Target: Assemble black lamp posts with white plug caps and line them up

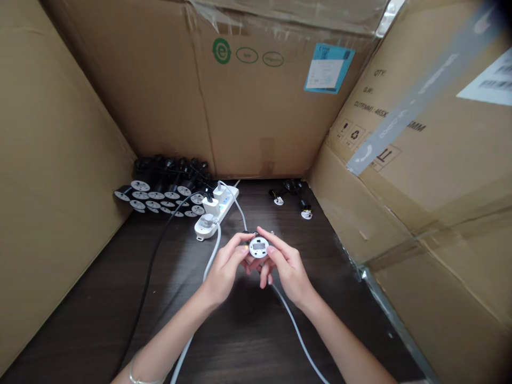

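Observation:
Between both hands, above the dark table, is a small round device (259, 247) with a white disc face, a rectangular window or slot in its middle and small dark marks around it. My left hand (230, 261) grips its left side, thumb on the rim. My right hand (286, 264) grips the right side, thumb at the disc's edge and fingers curled below. Something dark shows behind the disc near my left fingertips; its shape is mostly hidden. A light grey cable (294, 320) runs from beneath the hands toward the bottom edge.
A white power strip (206, 228) with plugs and cables lies beyond my left hand. Several black cylinders with white disc ends (156, 196) are stacked at the back left. Two loose white discs with wires (306, 214) lie back right. Cardboard boxes (248, 117) wall the dark table (180, 325).

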Available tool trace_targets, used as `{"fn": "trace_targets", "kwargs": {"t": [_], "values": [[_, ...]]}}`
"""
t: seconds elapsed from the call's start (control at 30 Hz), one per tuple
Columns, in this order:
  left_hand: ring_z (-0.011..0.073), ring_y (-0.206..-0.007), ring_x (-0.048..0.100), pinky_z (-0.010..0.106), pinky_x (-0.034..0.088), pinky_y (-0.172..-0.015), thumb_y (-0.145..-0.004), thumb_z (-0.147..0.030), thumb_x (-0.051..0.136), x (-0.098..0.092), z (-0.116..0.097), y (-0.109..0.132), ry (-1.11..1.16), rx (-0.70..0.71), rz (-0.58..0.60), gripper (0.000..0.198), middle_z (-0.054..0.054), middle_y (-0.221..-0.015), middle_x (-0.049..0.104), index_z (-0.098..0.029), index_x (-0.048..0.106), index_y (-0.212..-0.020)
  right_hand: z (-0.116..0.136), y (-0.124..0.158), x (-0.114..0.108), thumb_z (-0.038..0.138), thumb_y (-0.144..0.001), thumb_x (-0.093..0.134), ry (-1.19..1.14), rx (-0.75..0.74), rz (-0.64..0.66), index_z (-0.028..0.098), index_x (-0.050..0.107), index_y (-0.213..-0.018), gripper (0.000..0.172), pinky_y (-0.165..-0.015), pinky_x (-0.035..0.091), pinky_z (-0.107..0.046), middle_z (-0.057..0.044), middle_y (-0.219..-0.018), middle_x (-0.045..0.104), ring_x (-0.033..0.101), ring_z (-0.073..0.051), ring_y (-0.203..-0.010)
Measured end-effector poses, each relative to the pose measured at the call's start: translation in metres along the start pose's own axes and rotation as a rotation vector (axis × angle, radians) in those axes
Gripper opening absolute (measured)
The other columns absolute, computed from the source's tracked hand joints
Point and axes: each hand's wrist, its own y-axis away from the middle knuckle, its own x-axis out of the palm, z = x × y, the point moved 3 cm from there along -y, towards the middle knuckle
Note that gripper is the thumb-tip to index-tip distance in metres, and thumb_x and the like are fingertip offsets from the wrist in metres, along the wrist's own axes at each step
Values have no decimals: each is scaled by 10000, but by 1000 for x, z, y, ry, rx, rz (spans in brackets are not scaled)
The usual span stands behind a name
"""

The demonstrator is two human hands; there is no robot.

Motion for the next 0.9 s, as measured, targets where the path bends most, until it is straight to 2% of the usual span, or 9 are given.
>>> {"fn": "trace_targets", "kwargs": {"t": [0.3,0.53,0.73,0.9], "values": [[148,-657,537,253,426,-589,-861,-303,434,3,-1,3,19,39,71,293,33,-725,596,-129,447,-1095,5,-3,0,407,-829,482,-6,34,-38,96,493,-1212,494,-359,367,-183,-55,-599,640,594,-156,-411],[124,-630,545,269,453,-636,-861,-298,476,6,-2,4,52,54,113,309,-1,-714,574,-157,401,-1126,7,-3,1,384,-823,494,-34,45,-32,86,498,-1218,495,-373,391,-191,-35,-572,633,603,-159,-423],[92,-592,497,212,417,-589,-869,-330,458,3,-2,2,-65,60,-7,232,-17,-655,552,-141,475,-1001,5,-2,2,363,-833,491,-45,21,-6,110,513,-1217,461,-406,401,-191,-41,-611,642,613,-153,-455],[95,-585,502,208,413,-572,-881,-360,422,0,2,3,-155,80,-48,247,-25,-654,555,-158,466,-1016,2,-1,3,343,-844,494,-60,-13,33,121,486,-1249,462,-434,418,-201,-49,-658,650,619,-151,-482]]}}
